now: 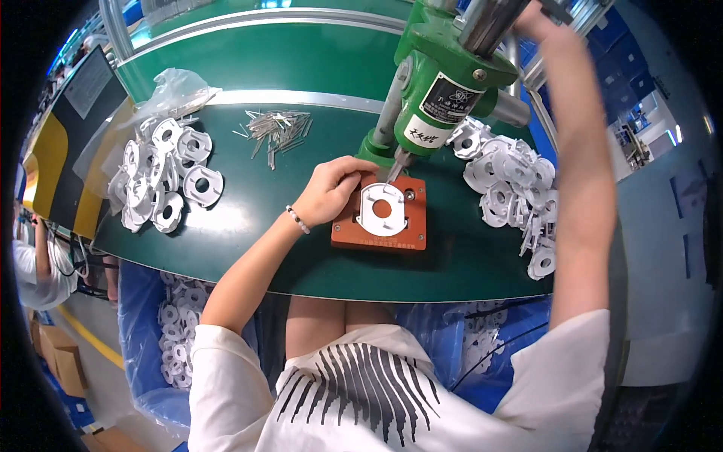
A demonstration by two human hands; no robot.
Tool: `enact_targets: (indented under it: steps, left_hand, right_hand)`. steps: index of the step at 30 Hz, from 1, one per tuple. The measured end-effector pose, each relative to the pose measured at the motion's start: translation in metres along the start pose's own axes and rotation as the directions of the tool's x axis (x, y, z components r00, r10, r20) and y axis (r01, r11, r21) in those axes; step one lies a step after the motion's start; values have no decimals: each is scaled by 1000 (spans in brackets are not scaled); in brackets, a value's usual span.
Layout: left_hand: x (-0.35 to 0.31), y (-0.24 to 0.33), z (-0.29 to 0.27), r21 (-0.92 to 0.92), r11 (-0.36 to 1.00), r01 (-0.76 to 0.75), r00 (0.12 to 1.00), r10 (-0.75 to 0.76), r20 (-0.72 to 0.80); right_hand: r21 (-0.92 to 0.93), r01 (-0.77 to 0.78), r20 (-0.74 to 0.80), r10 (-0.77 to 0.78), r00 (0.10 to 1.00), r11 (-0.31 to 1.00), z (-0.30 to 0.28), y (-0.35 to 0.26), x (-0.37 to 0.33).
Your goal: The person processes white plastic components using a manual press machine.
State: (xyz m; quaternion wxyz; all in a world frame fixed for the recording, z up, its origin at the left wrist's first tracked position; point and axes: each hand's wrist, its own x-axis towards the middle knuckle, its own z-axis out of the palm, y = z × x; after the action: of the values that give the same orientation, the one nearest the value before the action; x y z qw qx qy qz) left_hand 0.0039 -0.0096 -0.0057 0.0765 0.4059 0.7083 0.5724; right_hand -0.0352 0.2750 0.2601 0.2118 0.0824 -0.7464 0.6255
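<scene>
My left hand (331,190), with a beaded bracelet at its wrist, rests at the upper left edge of an orange fixture block (369,242). Its fingers are closed together; whatever they may hold is hidden. On the block lies a white plastic ring-shaped part (373,219) with a round hole in its middle. The metal tip of a green bench press (428,98) comes down at the part's top edge. My right hand (536,24) is raised high at the press's right side, closed around its lever (557,12), partly cut off by the picture's edge and blurred.
Thin metal pins (279,129) lie in a heap on the green table (256,252). White parts are piled at left (154,173) and at right (516,181), beside a clear plastic bag (177,89) at left. Blue-lined bins (139,331) with more parts stand below the table.
</scene>
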Motion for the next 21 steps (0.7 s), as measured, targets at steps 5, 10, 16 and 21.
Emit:
enact_targets:
  steps: [5, 10, 16, 21]
  left_hand:
    - [0, 0, 1, 7, 1000, -23, 999, 23, -43]
    - [-2, -5, 3, -21, 999, -28, 998, 27, -55]
    - [0, -5, 3, -5, 999, -32, 998, 32, -55]
    - [0, -2, 2, 23, 998, -58, 998, 59, -23]
  right_hand:
    - [-63, 384, -6, -385, 923, 921, 30, -102, -98]
    - [-584, 717, 584, -417, 697, 381, 55, -25, -291]
    - [-589, 794, 552, -643, 531, 150, 69, 84, -304]
    - [-605, 777, 571, -586, 575, 173, 38, -12, -283]
